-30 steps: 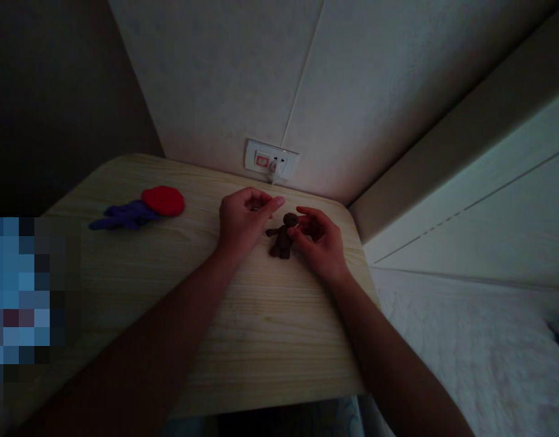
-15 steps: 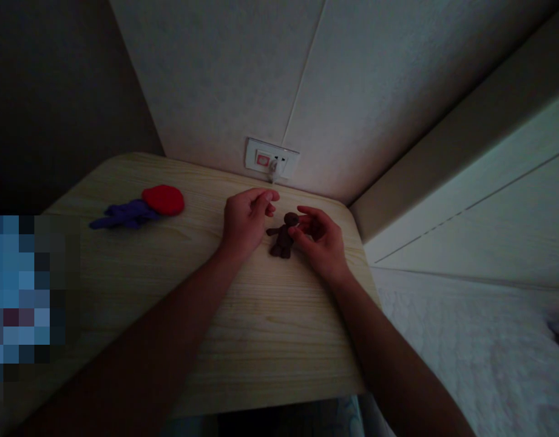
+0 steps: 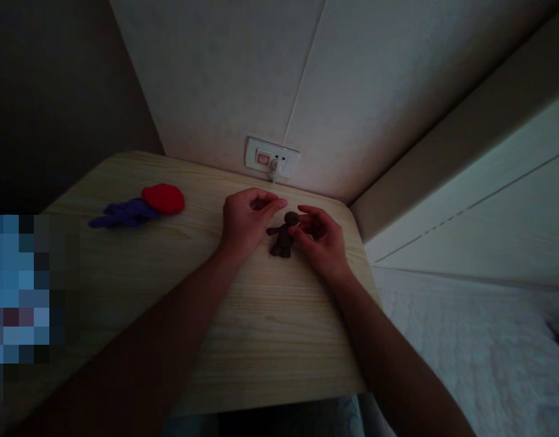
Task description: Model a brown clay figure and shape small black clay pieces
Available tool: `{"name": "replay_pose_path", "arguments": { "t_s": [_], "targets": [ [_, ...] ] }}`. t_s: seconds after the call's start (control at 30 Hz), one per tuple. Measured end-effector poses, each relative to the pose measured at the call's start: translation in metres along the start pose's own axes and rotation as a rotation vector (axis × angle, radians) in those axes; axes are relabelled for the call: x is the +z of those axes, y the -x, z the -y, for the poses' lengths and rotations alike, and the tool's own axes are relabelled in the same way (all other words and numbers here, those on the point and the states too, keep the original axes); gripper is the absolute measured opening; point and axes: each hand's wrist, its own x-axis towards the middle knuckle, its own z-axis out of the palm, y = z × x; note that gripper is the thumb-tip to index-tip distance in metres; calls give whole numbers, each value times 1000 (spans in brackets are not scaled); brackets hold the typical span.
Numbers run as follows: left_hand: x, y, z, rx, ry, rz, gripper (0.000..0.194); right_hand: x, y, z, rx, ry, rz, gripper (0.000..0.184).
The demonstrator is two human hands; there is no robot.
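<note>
Head view: one small brown figure (image 3: 284, 240), matte and clay-like, with a round head and stubby limbs, is toward the far right of one wood-grained table (image 3: 270, 340). The right hand (image 3: 323, 241) pinches its side. The left hand (image 3: 243, 220) narrows thumb to fingers nearby; I cannot tell if it holds anything. Leftward, one flat red disc (image 3: 164, 199) touches one lumpy purple piece (image 3: 128, 213).

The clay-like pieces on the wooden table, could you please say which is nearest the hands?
It is the dark brown, round-headed clay-like figure, which the right hand touches; the flat red disc and lumpy purple piece lie off to the left.
</note>
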Motion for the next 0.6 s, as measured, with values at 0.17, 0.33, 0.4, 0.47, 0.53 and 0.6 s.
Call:
{"name": "replay_pose_path", "arguments": {
  "t_s": [0.17,0.33,0.4,0.47,0.53,0.6],
  "targets": [
    [-2,1,-2,34,-23,32,26,-1,0,-1,-11,13,4,47],
    [0,1,1,51,29,70,47,0,0,0,-11,8,-4,48],
    [1,1,1,37,51,91,52,0,0,1,-7,-13,-5,48],
    [2,2,1,20,60,106,54,0,0,2,0,-23,-5,48],
    [2,2,1,13,72,114,55,0,0,1,7,-18,-3,49],
    [3,2,1,17,96,122,53,0,0,0,7,-10,-3,50]
  ]
}}
